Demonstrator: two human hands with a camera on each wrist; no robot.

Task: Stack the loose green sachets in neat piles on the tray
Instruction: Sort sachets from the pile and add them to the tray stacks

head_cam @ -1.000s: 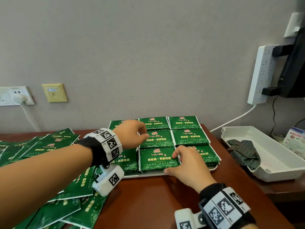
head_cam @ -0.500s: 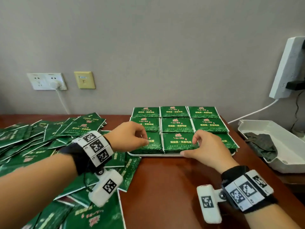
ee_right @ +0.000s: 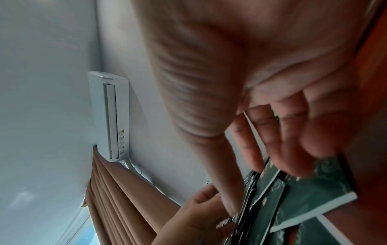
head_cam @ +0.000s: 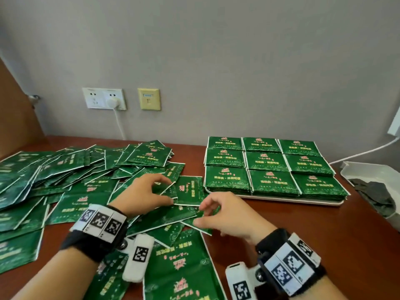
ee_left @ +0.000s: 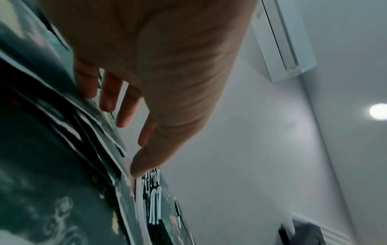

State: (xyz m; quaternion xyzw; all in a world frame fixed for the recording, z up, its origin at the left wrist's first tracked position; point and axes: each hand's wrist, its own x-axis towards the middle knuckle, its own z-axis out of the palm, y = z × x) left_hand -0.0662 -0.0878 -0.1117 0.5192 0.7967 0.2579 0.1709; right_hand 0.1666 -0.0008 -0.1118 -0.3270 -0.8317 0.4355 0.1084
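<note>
- Right hand: nearest item, in front of the tray's near left corner. Fingers loosely curled and apart, tips just over the loose sachets; whether they grip one cannot be told. The right wrist view shows fingertips against sachet edges, blurred.
- Left hand: left of the tray, beside the right hand. Thumb and fingers pinch the edge of one sachet lying just left of the tray. The left wrist view shows the thumb down on the sachet layers.
- Loose sachets: green, overlapping in a scattered heap on the tabletop, spreading left of the tray and towards the viewer.
- Tray: white, on the tabletop right of the heap; bears nine neat green piles in three rows of three, edges touching.
- White bin: right of the tray, holding a dark cloth.
- Wall sockets: behind and left of the tray, one with a white plug.
</note>
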